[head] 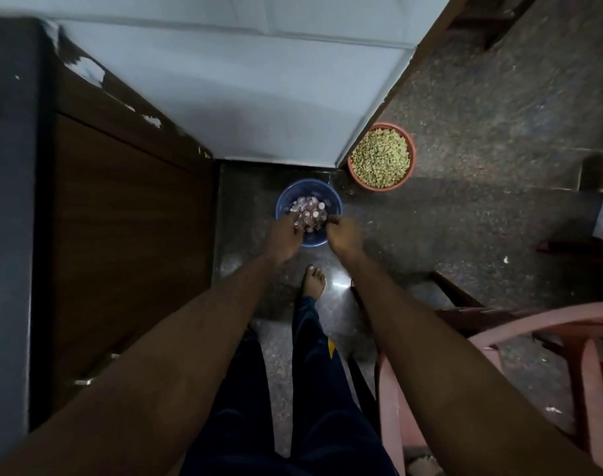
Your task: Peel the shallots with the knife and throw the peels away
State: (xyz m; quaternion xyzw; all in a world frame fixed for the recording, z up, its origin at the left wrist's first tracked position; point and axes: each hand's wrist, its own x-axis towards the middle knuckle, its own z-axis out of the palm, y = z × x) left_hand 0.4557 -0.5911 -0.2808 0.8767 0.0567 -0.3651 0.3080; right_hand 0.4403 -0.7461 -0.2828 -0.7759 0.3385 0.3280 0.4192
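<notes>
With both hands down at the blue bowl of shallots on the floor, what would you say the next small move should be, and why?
Probably close the left hand on one shallot from the pile and lift it clear of the blue bowl. Both hands, the right hand too, sit at the bowl's near rim with fingers among the shallots, and I cannot make out a knife.

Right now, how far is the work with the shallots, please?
Done: nothing can be confirmed; the pinkish pieces in the blue bowl on the floor are too blurred to tell peeled shallots from peels. In hand: the left hand and right hand both reach over the bowl's near rim; no knife is visible. Left: I cannot tell. The orange bowl of greenish grains sits apart.
</notes>
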